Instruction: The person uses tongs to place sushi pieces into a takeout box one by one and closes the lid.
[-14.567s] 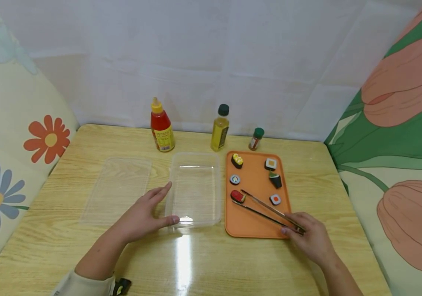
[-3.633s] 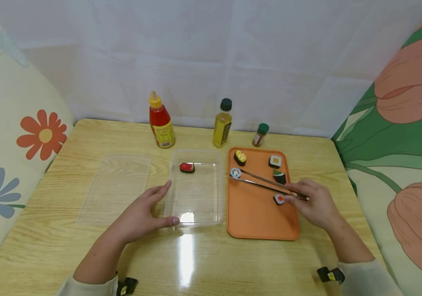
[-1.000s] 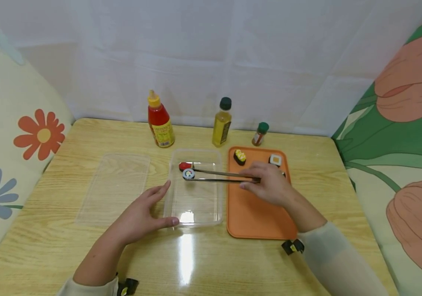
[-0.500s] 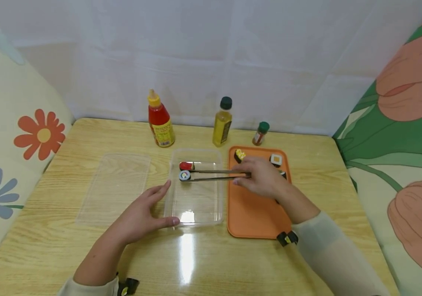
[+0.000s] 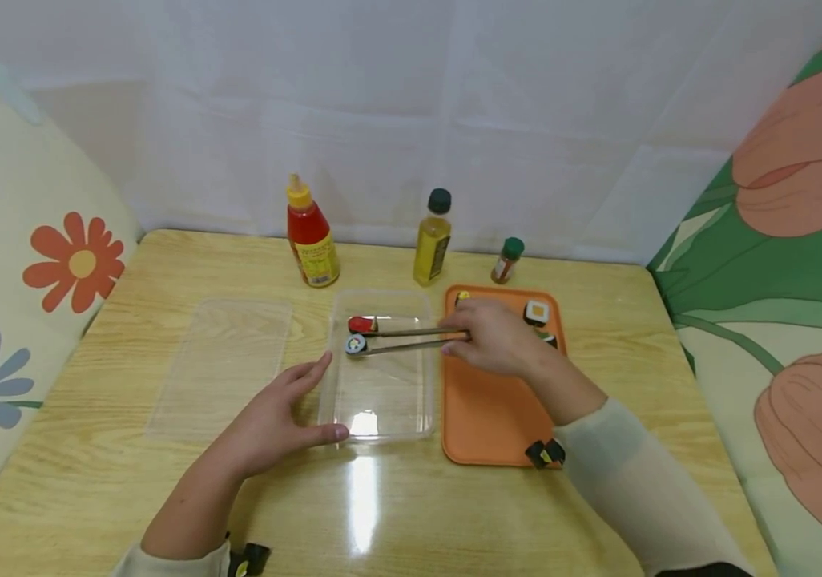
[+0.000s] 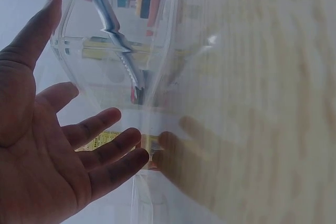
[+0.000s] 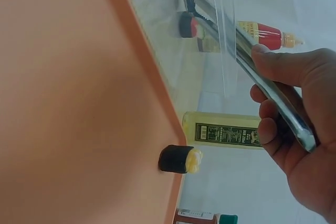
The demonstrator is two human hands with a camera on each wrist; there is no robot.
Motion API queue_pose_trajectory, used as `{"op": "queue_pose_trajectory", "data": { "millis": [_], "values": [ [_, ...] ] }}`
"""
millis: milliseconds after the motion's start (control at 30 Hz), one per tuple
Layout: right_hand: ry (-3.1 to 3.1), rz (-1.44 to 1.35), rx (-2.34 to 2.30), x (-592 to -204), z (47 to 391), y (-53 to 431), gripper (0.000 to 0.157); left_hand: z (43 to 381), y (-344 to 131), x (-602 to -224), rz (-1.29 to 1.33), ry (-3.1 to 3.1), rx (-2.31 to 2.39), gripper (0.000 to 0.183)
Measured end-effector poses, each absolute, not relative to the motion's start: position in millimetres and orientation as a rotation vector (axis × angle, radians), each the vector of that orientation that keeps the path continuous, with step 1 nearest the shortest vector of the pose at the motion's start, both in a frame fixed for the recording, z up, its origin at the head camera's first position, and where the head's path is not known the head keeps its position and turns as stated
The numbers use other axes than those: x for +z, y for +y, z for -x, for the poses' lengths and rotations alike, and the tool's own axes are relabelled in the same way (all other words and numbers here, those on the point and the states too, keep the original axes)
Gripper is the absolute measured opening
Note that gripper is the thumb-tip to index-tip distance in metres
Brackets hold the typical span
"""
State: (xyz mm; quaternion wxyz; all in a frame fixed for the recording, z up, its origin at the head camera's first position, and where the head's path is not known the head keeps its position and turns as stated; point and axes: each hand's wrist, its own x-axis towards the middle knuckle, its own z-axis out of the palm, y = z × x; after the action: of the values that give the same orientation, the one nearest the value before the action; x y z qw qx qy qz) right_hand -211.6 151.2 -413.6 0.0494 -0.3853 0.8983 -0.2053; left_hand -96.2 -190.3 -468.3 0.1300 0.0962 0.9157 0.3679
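Observation:
In the head view, my right hand [image 5: 493,336] grips metal tongs [image 5: 418,346], which reach left into a clear plastic container [image 5: 385,401]. The tong tips are slightly spread, right at a round sushi roll piece [image 5: 356,344] with a pale rim and dark side. Just behind it in the container lies a red-topped sushi piece [image 5: 363,324]. My left hand [image 5: 281,417] is at the container's left side, fingers spread and thumb at its near corner. In the left wrist view, the left hand [image 6: 58,145] holds nothing, and the tongs [image 6: 118,40] show through the clear wall.
An orange tray [image 5: 497,429] on the right bears several sushi pieces, partly hidden by my right hand and arm. A clear lid [image 5: 219,369] lies left of the container. Behind stand a red sauce bottle [image 5: 313,240], an oil bottle [image 5: 433,240] and a small spice jar [image 5: 508,260].
The red-topped piece, then the round roll, went from the tray into the container by tongs. Lately the roll moved slightly left and nearer, and the tong tips spread. The left hand stayed put.

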Motion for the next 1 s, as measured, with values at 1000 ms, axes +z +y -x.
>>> {"op": "queue_pose_trajectory", "data": {
  "millis": [1000],
  "values": [
    [2.788,1.102,-0.748,-415.0,193.9,169.5,0.031,96.7,-189.9,-469.7,-0.281,2.678,1.06,0.114]
  ]
}}
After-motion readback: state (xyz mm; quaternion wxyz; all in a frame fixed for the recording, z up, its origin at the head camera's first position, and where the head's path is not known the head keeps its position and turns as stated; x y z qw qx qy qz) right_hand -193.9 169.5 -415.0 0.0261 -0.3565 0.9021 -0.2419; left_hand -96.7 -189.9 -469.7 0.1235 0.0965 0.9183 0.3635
